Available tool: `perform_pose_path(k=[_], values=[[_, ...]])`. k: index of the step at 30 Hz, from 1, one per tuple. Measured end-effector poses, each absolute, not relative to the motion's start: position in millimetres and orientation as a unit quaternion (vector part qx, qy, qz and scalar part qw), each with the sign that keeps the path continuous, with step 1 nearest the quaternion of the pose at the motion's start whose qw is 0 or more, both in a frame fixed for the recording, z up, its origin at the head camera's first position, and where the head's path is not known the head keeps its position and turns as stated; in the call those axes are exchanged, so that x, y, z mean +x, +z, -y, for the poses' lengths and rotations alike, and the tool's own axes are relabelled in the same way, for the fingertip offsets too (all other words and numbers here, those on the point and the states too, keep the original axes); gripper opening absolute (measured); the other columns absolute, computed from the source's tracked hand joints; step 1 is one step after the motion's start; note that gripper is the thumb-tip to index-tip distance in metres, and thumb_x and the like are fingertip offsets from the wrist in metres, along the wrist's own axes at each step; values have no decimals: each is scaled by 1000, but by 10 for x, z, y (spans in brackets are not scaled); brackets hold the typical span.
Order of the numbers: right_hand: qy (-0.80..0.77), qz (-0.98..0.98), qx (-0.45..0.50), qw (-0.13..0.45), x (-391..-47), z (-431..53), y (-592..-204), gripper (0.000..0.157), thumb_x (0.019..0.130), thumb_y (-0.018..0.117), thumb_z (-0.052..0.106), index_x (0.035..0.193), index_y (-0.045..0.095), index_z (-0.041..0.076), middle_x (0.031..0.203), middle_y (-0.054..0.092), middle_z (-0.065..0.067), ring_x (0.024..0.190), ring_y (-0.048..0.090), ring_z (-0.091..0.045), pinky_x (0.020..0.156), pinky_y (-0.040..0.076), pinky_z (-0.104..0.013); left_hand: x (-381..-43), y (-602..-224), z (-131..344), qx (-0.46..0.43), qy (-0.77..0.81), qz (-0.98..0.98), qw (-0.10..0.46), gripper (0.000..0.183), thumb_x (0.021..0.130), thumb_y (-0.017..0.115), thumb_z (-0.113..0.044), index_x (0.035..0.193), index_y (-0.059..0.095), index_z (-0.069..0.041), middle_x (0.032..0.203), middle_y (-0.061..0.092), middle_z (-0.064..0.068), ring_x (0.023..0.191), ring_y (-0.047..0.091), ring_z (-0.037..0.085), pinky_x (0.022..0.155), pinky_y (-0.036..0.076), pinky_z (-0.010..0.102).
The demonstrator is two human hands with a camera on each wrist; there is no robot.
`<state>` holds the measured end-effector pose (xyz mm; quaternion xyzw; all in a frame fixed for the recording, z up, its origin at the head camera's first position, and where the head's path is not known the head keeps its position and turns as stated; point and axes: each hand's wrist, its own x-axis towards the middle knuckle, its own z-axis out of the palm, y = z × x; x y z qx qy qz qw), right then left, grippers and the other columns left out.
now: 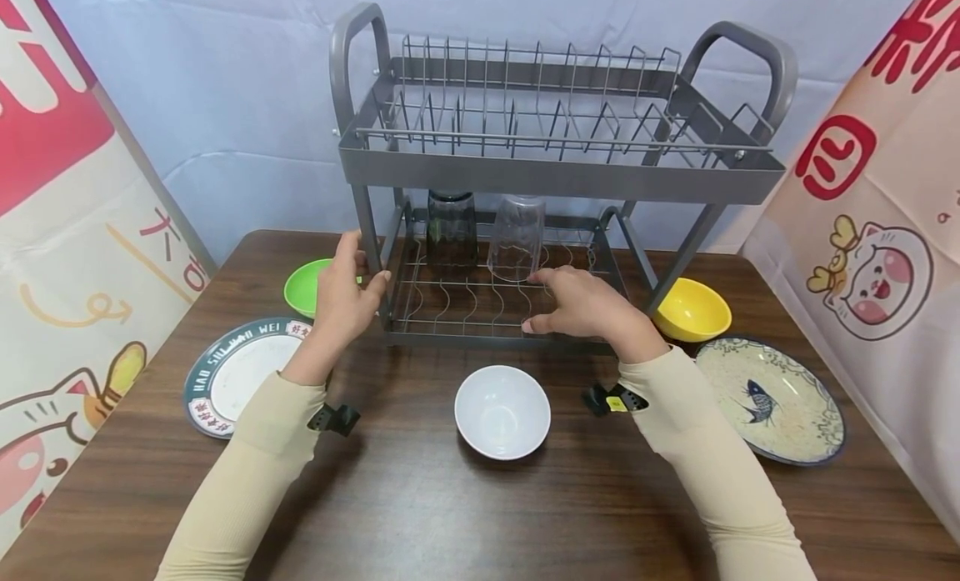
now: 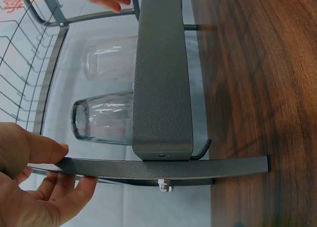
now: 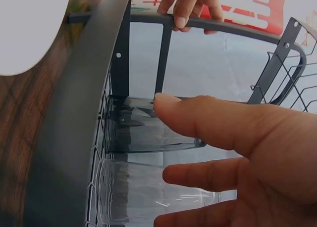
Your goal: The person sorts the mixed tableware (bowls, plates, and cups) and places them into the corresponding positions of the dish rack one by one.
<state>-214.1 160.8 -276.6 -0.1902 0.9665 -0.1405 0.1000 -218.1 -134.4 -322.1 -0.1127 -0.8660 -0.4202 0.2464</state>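
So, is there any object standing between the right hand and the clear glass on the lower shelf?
Nothing visible stands between the right hand and the clear glass; the rack's upper tier only passes above it.

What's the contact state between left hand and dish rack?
Touching: the left wrist view shows the left hand pinching the dish rack's side post between thumb and fingers.

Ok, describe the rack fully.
The rack stands upright on the table: grey, metal-looking, two tiers, with wire dividers above, wavy wires below and a curved handle at each end. Two glasses stand on its lower tier. The left hand grips its left front leg; whether the right hand touches it is unclear.
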Motion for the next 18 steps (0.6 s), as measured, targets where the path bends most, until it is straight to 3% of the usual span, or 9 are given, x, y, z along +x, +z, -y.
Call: perform_pose_path(k=[18], values=[[-144, -945, -275, 102, -1760, -1640, -2866, 62, 77, 76, 32, 128, 54, 4, 128, 50, -19, 118, 46, -36, 91, 39, -52, -2189, -3236, 1350, -121, -419, 862, 257, 39, 83, 64, 2, 117, 46, -5, 89, 64, 16, 81, 64, 30, 65, 51, 43]])
